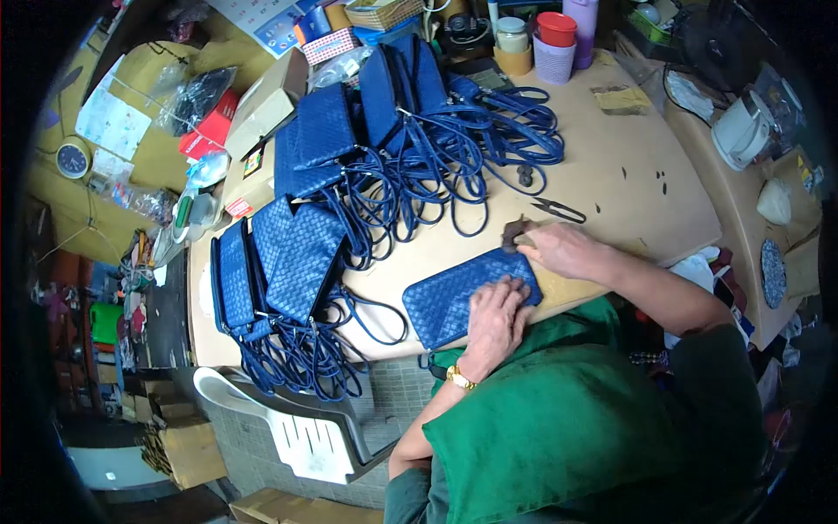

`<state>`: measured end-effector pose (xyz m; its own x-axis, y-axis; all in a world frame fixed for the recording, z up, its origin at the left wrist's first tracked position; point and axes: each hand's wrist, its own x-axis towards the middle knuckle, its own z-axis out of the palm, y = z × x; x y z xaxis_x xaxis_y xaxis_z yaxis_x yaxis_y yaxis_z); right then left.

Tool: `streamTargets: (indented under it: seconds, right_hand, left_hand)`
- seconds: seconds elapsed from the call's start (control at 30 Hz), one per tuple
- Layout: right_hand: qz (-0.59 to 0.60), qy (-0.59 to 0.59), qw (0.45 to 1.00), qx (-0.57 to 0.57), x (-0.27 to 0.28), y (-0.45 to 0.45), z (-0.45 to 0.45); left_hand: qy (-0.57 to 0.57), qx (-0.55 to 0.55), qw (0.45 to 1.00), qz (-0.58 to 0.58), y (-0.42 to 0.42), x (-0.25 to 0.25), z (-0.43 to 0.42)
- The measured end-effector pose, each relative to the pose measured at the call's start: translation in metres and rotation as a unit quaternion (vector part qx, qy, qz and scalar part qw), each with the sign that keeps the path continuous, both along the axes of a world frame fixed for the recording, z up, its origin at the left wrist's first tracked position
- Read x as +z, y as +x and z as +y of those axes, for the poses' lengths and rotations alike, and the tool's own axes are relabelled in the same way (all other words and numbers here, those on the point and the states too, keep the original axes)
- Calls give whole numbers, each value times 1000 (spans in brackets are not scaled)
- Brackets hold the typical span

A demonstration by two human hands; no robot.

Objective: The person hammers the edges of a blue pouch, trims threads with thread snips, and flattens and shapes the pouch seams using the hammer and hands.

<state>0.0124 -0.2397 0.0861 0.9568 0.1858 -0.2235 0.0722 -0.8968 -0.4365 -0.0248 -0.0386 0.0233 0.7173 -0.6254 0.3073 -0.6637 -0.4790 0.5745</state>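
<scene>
A blue woven pouch (441, 301) lies flat at the table's near edge. My left hand (499, 319) rests on its right part with the fingers spread, and a gold watch (460, 377) is on that wrist. At the pouch's upper right corner, my right hand (559, 249) is closed on a dark cloth (515, 234). Black thread snips (559, 210) lie just beyond my right hand. To the left are blue pouches (301, 253) with looped straps, and more blue pouches (325, 127) are piled farther back.
Small dark round pieces (525, 175) lie near the straps. At the back stand a purple cup (552, 59), a red container (557, 29) and a jar (511, 37). A white kettle (742, 131) is at the right. A plastic chair (310, 445) stands below the table's left part.
</scene>
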Motion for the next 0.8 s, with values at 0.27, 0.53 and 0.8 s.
streamTargets:
  seconds: [0.27,0.53,0.8]
  right_hand:
    - [12,-44,993,107,65,34,33]
    - [-89,136,962,222,58,68,124]
    - [-58,-49,979,190,51,97,96]
  left_hand:
    - [117,176,975,-64,-14,2,55]
    - [61,109,990,-63,11,11,51]
    - [51,84,991,-94,21,1,46]
